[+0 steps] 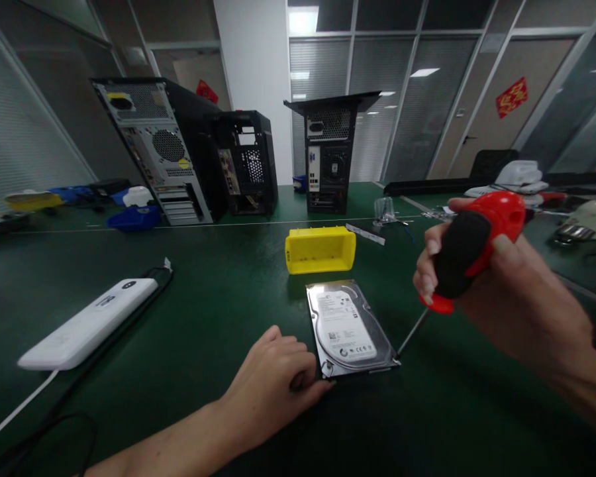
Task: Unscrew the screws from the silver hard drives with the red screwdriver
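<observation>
A silver hard drive [350, 324] with a white label lies flat on the green table. My left hand [278, 374] is curled closed at its near left corner, the thumb pressed against the near edge. My right hand [506, 285] grips a red and black screwdriver [464, 248] by its thick handle, held at a slant. The thin metal shaft runs down to the near right corner of the drive, and its tip meets that corner. Whether a screw sits under the tip is too small to tell. Just behind the drive rests a yellow plastic bin [320, 268].
A white power strip [89, 324] and cables lie at left. Along the back stand black computer cases, a large one [189, 132], a smaller one [265, 159] and another [350, 175]. A blue bin [134, 218], a metallic strip [366, 234] and a clear plastic piece [383, 209] lie farther back.
</observation>
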The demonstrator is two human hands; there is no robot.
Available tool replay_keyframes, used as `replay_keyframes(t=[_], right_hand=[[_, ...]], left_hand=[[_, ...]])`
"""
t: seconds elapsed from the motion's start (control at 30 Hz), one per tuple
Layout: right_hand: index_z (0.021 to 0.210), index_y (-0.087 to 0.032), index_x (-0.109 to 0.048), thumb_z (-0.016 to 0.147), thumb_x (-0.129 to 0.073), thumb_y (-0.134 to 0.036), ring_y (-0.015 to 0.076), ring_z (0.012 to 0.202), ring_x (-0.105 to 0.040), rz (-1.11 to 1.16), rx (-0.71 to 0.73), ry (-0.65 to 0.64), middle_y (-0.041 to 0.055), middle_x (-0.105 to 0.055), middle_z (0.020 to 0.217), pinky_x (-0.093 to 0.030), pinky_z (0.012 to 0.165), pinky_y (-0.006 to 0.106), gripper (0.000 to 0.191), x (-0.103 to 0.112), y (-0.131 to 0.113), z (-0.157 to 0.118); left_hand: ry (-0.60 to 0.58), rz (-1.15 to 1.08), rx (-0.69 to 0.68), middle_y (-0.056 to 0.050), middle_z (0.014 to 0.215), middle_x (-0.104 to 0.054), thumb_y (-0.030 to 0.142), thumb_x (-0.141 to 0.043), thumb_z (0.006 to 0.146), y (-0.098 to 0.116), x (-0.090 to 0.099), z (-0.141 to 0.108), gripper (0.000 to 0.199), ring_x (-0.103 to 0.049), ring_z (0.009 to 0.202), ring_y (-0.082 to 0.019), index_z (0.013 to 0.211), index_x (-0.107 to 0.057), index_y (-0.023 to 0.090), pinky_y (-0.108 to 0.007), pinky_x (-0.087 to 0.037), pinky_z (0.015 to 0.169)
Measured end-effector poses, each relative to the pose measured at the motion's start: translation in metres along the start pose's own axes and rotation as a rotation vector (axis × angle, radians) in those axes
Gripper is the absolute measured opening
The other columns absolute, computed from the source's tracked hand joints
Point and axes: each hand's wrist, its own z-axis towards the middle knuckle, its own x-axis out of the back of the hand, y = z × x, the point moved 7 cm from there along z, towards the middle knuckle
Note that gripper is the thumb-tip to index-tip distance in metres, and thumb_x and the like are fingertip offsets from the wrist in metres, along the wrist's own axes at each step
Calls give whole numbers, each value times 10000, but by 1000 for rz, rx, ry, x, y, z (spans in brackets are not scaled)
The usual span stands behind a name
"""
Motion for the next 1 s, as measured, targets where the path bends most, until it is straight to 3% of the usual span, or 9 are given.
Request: replay_keyframes(t=[0.23, 0.43, 1.0], right_hand=[[827, -225, -513, 740, -721, -317, 158, 485, -564, -36, 25, -21, 7, -597, 704, -442, 363, 280, 243, -1, -3, 4], [857, -241, -434, 771, -696, -318, 151, 481, -573, 26, -2, -38, -7, -588, 722, -439, 388, 287, 286, -2, -1, 4], [833, -210, -468, 770, -698, -315, 143, 480, -562, 22, -4, -38, -2, -571, 700, -418, 361, 270, 260, -2, 0, 3]], left_hand=[[8, -67, 57, 40, 720, -617, 292, -687, 795, -1, 2, 0, 158, -504, 626, -142, 753, -560, 209, -278, -307, 626], [95, -109, 12, -6, 882, -611, 243, -695, 795, 1, 10, -4, 212, -512, 753, -180, 965, -569, 231, -277, -348, 652], [52, -156, 13, 8, 907, -587, 157, -714, 803, 5, 16, -3, 216, -507, 819, -178, 976, -613, 237, -284, -337, 716]])
